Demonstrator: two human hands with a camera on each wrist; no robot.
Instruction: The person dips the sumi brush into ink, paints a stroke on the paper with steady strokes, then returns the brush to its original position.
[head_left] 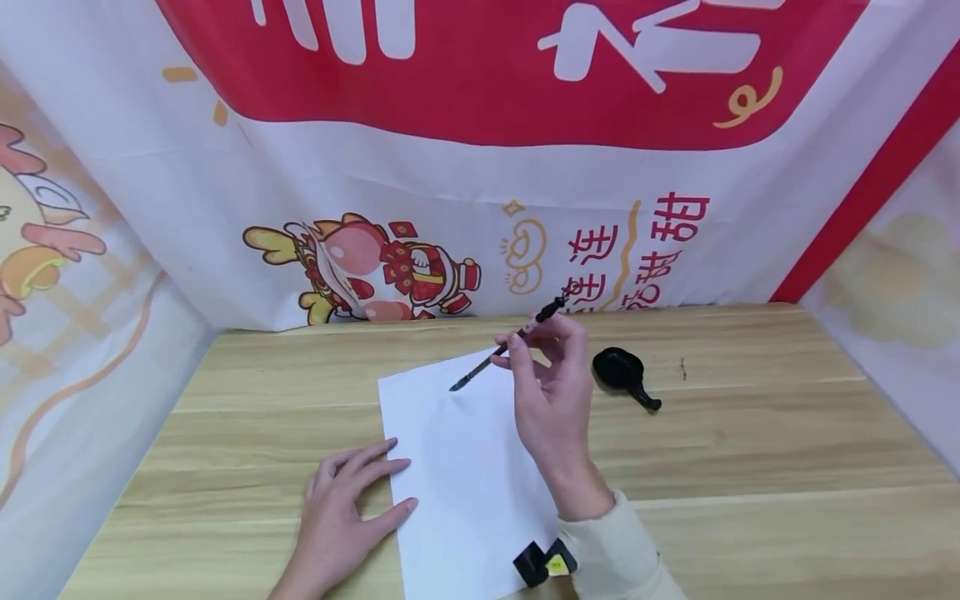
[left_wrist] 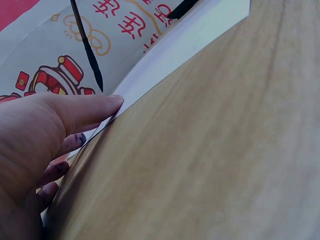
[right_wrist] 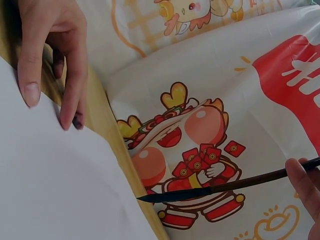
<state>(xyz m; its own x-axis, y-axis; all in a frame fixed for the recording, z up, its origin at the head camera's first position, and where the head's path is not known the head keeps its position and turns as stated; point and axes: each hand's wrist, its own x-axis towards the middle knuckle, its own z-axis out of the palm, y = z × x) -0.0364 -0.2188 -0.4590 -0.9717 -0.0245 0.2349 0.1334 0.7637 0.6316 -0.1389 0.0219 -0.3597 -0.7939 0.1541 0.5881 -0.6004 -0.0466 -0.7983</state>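
Observation:
My right hand point(head_left: 555, 383) pinches a writing brush point(head_left: 501, 348) with a dark tip. The brush slants down to the left, its tip point(right_wrist: 152, 197) over the upper part of a sheet of white paper point(head_left: 465, 467). In the head view I cannot tell whether the tip touches the paper; the right wrist view puts it close to the sheet's edge. My left hand point(head_left: 341, 508) rests at the paper's left edge, fingers spread, fingertips on the sheet. Dark smudges mark some of its fingertips point(left_wrist: 75, 141). No writing shows on the paper.
A small black dish with a handle point(head_left: 621, 371) lies right of my right hand, and a small dark mark point(head_left: 683, 369) is beside it. The wooden table point(head_left: 750, 467) ends at a printed cloth backdrop point(head_left: 420, 175). A black block with a yellow label point(head_left: 546, 563) is at my right wrist.

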